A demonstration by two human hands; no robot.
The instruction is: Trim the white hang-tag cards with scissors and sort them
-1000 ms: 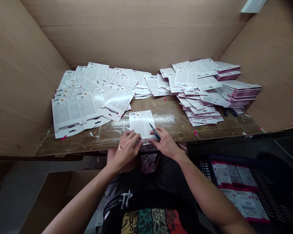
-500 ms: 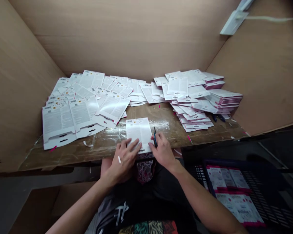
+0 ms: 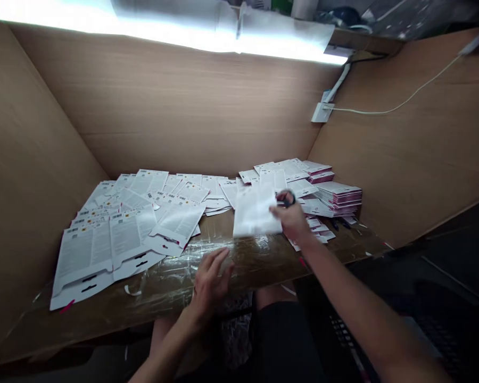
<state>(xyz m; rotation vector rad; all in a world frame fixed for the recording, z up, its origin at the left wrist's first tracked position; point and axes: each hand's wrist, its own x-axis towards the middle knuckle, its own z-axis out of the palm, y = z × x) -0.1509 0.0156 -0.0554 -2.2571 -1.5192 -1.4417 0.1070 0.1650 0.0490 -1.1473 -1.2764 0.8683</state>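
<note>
My right hand [image 3: 293, 215] is raised over the right part of the table, its fingers closed on a white printed packet [image 3: 253, 213], which is blurred by motion. A dark-handled tool [image 3: 288, 198] is also in that hand. Near the table's front edge, my left hand [image 3: 211, 282] has its fingers apart and nothing in it. Overlapping white packets [image 3: 88, 250] lie spread across the left side. On the right stands a pile of packets with pink edges [image 3: 341, 198], partly hidden behind my right hand.
Cardboard walls [image 3: 203, 117] enclose the table [image 3: 175, 290] at the back and sides. A bright tube lamp [image 3: 223, 40] hangs above. Small pink and white scraps [image 3: 132, 291] lie on the table. Below right is a dark basket [image 3: 349, 340].
My right hand has lifted the packet off the table and carried it up and right. My left hand has come off the packet. The view has tilted up, showing the lamp.
</note>
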